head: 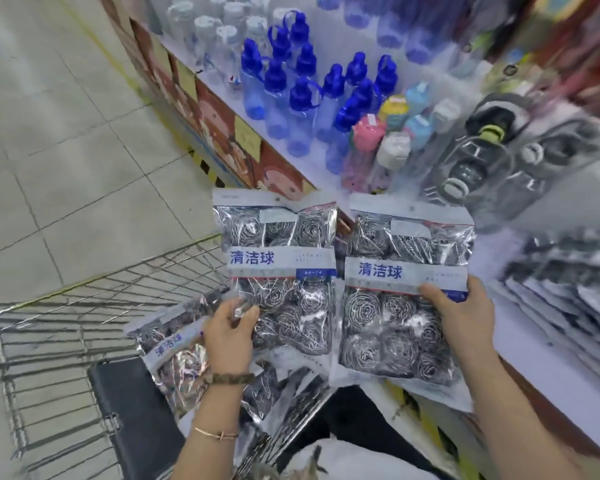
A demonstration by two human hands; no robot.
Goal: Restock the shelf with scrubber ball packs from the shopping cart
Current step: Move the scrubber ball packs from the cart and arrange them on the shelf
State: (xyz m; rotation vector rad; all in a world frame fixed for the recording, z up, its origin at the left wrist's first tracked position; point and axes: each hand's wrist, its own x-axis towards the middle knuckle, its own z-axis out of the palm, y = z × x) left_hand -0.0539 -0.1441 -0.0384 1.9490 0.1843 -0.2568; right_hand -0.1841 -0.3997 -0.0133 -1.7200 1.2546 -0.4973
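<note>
My left hand (230, 336) grips the lower left edge of a clear scrubber ball pack (284, 268) with a blue-lettered label, held upright above the wire shopping cart (84, 327). To its right, my right hand (461, 317) holds a second pack (399, 306) by its right edge, over the front edge of the white shelf (520, 337). More packs (174, 355) lie in the cart under my left forearm. A row of packs (568, 292) lies overlapped on the shelf at the right.
Blue-capped water bottles (302, 95), pastel bottles (392, 133) and black-capped clear bottles (478, 157) stand on the shelf behind the packs. The tiled aisle floor (49, 133) stretches to the left. The cart's black seat flap (136, 410) is low in view.
</note>
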